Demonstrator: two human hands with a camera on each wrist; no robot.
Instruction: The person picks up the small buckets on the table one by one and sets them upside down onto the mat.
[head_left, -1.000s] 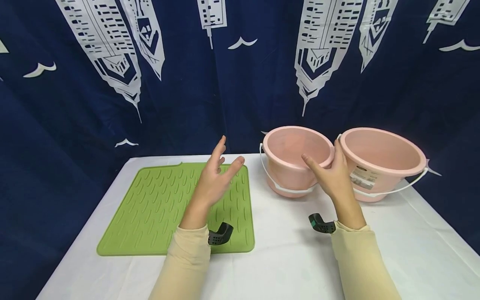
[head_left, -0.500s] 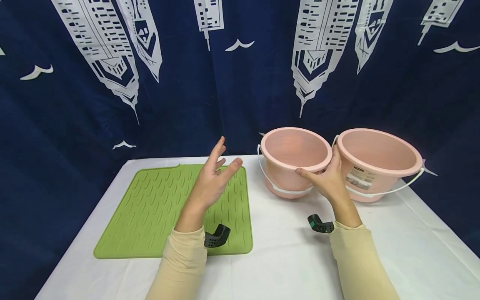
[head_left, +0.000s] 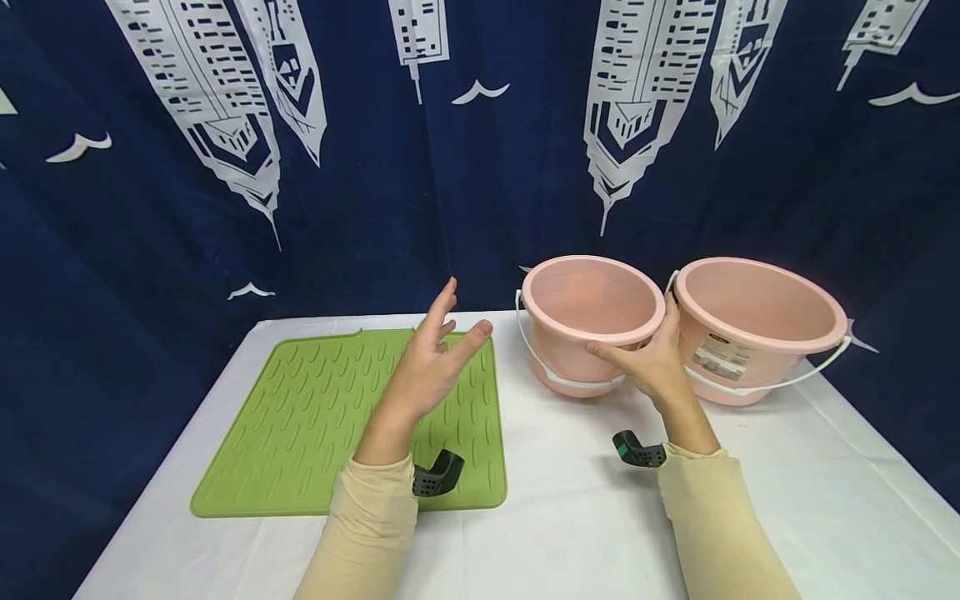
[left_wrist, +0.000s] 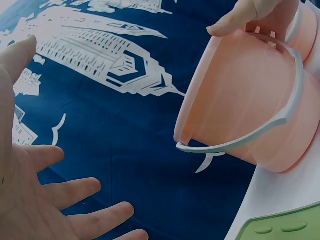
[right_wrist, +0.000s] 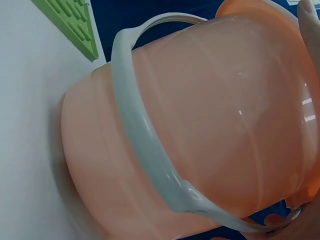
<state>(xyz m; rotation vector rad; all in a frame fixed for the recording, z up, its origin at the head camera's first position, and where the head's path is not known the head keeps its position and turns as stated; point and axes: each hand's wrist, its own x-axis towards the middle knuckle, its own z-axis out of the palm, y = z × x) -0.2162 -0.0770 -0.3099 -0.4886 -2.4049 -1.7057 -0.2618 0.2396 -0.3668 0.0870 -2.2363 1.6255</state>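
Note:
Two pink buckets with white handles stand side by side on the right of the table in the head view. My right hand [head_left: 656,358] grips the smaller bucket [head_left: 573,358] at its right side, thumb across the front just under the rim and fingers in the gap between the buckets. The larger bucket [head_left: 757,342], with a paper label, is close beside those fingers. In the right wrist view the smaller bucket's handle [right_wrist: 145,135] hangs down along its wall. My left hand [head_left: 423,367] hovers over the green mat [head_left: 300,417], fingers spread, holding nothing.
A white cloth [head_left: 570,517] covers the table. Behind it hangs a dark blue curtain [head_left: 360,208] with white building prints. Both buckets stand near the table's back edge, and the mat lies flat on the left.
My right hand has come down and a little left; its thumb has gone from over the smaller bucket's opening to the outside, under the rim. The left hand stays almost still.

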